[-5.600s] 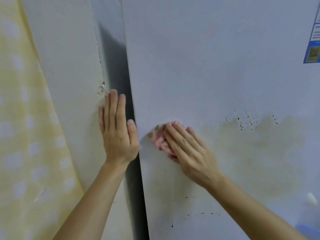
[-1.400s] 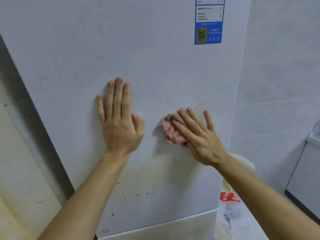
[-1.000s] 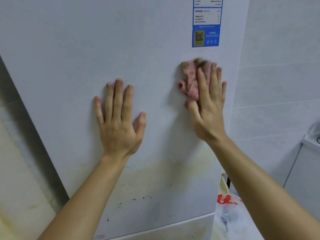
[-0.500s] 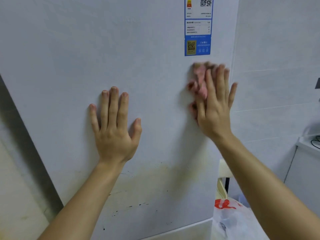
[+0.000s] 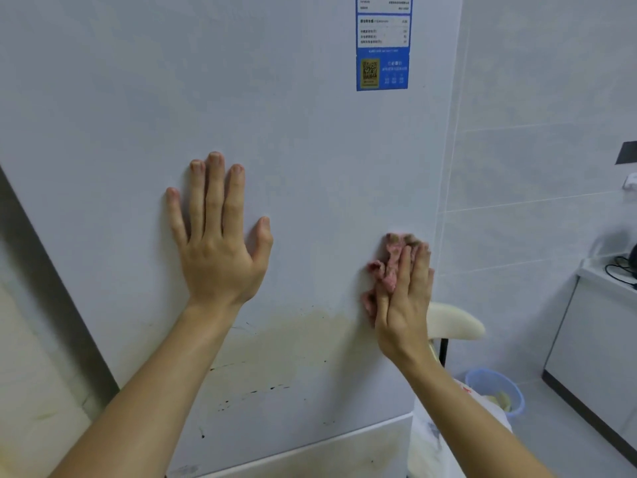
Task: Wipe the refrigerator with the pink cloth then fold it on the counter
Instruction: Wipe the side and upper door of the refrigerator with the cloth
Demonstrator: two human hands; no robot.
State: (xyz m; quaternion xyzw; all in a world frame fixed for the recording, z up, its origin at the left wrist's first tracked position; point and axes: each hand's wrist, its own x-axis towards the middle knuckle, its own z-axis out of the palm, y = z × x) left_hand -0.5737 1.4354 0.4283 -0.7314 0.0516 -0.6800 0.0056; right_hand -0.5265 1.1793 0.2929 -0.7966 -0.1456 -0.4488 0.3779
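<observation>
we see soft, even indoor light, faint shadows beside both hands, slight overall blur and wide-angle bending at edges.

Refrigerator [image 5: 293, 115]: one, taken as the reference.

Hands: two, both on its white face. The left hand [image 5: 220, 257] is at the middle of the face and the right hand [image 5: 403, 305] near its right edge.

Pink cloth [image 5: 389, 267]: one, under the right hand.

Label [image 5: 382, 46]: one, blue and white, high on the face towards the right edge.

Yellowish stained patch [image 5: 293, 339]: one, low on the face.

To the right of the refrigerator:
- cream seat [image 5: 455, 326]: one
- blue bin [image 5: 517, 405]: one
- white plastic bag [image 5: 434, 443]: one
- table [image 5: 599, 274]: one, carrying one black cable [image 5: 617, 270]
</observation>
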